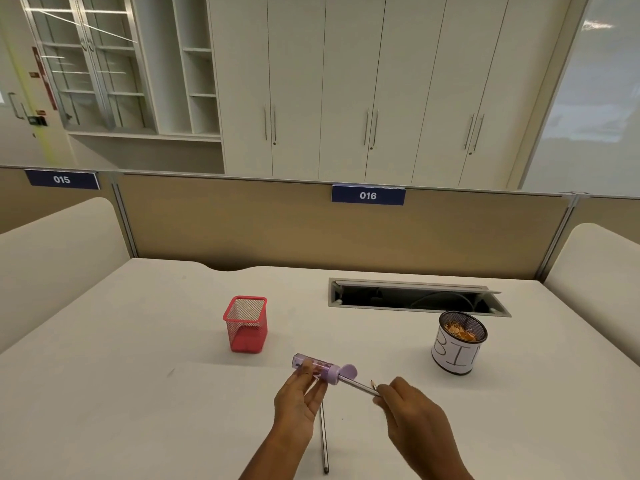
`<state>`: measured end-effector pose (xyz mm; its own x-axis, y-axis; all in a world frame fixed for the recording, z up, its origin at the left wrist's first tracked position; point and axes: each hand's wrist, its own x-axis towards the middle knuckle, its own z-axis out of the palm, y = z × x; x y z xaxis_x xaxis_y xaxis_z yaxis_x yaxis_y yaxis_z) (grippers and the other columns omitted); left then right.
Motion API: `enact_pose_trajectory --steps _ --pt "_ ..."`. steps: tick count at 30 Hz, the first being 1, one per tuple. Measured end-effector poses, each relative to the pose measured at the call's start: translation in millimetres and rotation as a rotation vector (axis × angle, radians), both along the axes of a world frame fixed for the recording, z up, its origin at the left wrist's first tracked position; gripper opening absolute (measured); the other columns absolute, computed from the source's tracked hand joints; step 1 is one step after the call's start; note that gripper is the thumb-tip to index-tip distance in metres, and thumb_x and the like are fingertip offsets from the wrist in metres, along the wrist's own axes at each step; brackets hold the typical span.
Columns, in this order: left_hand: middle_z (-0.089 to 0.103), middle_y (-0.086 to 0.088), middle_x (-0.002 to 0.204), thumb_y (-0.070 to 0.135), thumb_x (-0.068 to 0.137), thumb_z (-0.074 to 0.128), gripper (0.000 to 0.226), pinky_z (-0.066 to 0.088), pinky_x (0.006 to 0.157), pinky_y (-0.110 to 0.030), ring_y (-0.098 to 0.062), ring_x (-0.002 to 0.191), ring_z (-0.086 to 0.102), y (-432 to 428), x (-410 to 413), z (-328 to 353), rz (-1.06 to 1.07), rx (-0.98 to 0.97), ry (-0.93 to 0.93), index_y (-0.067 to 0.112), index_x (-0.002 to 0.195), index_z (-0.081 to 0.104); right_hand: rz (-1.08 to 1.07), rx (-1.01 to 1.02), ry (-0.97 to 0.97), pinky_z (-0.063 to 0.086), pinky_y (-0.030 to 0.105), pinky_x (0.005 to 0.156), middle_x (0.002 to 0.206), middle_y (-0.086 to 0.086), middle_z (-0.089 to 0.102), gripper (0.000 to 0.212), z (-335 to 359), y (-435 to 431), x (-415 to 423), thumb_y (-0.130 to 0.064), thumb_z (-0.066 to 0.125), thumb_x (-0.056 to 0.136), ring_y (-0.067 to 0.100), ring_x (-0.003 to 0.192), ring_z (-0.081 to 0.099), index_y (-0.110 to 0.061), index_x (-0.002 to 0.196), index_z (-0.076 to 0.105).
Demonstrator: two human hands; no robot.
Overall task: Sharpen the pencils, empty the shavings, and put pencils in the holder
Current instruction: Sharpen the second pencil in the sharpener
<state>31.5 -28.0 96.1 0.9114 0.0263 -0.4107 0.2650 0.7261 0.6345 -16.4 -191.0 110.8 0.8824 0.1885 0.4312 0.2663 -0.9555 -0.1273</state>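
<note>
both forearms are cut off by the lower edge of the view, and the left hand hides the underside of the sharpener and the far end of a spare pencil lying on the table. a small pointed tip shows just above the right fingers, but what it belongs to is hard to make out. the left hand grips the sharpener, fingers curled round its clear body, just above the table's near middle. the sharpener's long axis runs from upper left to lower right, its lilac cap end toward the right hand with a round flap standing open. the right hand pinches the grey pencil, which lies on the same line, one end in the cap, the other lost among the fingers. the spare pencil points almost straight toward the viewer. the red mesh holder stands upright beyond the hands to the left; a black mesh cup labelled "bin", with orange shavings inside, stands well apart on the right, near a cable slot.
</note>
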Motion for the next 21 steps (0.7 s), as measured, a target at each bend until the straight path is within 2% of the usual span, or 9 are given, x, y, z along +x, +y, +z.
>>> enact_pose_trajectory --steps 2,4,6,7,10,13,15,18,21 --pt "0.071 -0.011 0.066 0.007 0.091 0.050 0.012 0.056 0.052 -0.022 -0.015 0.050 0.069 -1 0 1 -0.005 -0.013 -0.001 0.000 0.095 0.059 -0.017 -0.091 -0.072 0.032 0.018 0.028 0.047 0.000 0.057 0.019 2 -1 1 -0.018 0.069 0.076 0.014 0.033 0.051 -0.017 0.057 0.068" --pt "0.066 -0.014 0.082 0.007 0.091 0.050 0.015 0.058 0.061 -0.026 -0.013 0.050 0.069 -2 0 3 -0.013 0.011 -0.022 -0.001 0.100 0.058 -0.062 -0.018 0.051 0.036 0.024 0.040 0.056 0.000 0.059 0.016 2 1 -1 -0.015 0.060 0.082 0.019 0.045 0.055 -0.014 0.068 0.068" --pt "0.064 -0.012 0.087 0.007 0.090 0.050 0.017 0.058 0.067 -0.027 -0.015 0.056 0.070 -4 1 3 -0.024 0.044 -0.043 0.000 0.103 0.058 -0.116 0.236 0.326 0.033 0.026 0.057 0.063 -0.006 0.053 0.021 1 2 -1 -0.017 0.048 0.093 0.018 0.061 0.049 -0.019 0.080 0.064" --pt "0.064 -0.012 0.087 0.008 0.090 0.051 0.018 0.057 0.071 -0.028 -0.017 0.062 0.070 -4 0 3 -0.034 0.059 -0.046 0.001 0.105 0.058 -0.108 0.395 0.447 0.031 0.024 0.057 0.058 -0.007 0.048 0.026 0 1 -2 -0.019 0.046 0.094 0.014 0.059 0.045 -0.022 0.073 0.062" --pt "0.065 -0.012 0.088 0.009 0.090 0.052 0.018 0.057 0.069 -0.025 -0.023 0.079 0.063 -4 -3 -1 -0.059 0.097 -0.033 0.003 0.105 0.059 -0.106 0.852 0.703 0.026 0.017 0.041 0.038 -0.009 0.038 0.045 5 -2 -2 -0.008 0.049 0.091 0.005 0.036 0.034 -0.021 0.048 0.057" --pt "0.071 -0.010 0.078 0.011 0.089 0.053 0.013 0.056 0.057 -0.019 -0.021 0.071 0.068 -4 -7 -5 -0.081 0.112 -0.017 0.004 0.094 0.063 -0.180 1.362 1.188 0.013 0.011 0.030 0.037 -0.004 0.033 0.042 6 -9 -3 -0.012 0.041 0.094 0.006 0.028 0.021 -0.009 0.055 0.056" --pt "0.073 -0.004 0.066 0.010 0.088 0.054 0.012 0.056 0.055 -0.017 -0.015 0.059 0.070 -4 -8 -6 -0.097 0.125 -0.027 0.006 0.089 0.065 -0.179 1.532 1.356 0.011 0.011 0.027 0.039 -0.002 0.033 0.040 6 -11 -4 -0.014 0.038 0.095 0.005 0.026 0.021 -0.006 0.059 0.056" --pt "0.072 -0.006 0.067 0.009 0.088 0.055 0.011 0.056 0.054 -0.018 -0.021 0.067 0.067 -2 -5 -7 -0.085 0.141 -0.035 0.005 0.091 0.064 -0.169 1.393 1.198 0.014 0.012 0.030 0.041 -0.001 0.042 0.029 5 -8 -1 -0.012 0.042 0.093 0.006 0.028 0.024 -0.008 0.070 0.060" --pt "0.072 -0.008 0.065 0.007 0.088 0.053 0.016 0.057 0.055 -0.020 -0.022 0.065 0.068 0 -7 -11 -0.063 0.108 -0.038 0.000 0.100 0.062 -0.067 0.923 0.795 0.030 0.014 0.037 0.049 -0.007 0.053 0.009 5 -2 -2 -0.011 0.054 0.087 0.003 0.034 0.035 -0.017 0.080 0.053"
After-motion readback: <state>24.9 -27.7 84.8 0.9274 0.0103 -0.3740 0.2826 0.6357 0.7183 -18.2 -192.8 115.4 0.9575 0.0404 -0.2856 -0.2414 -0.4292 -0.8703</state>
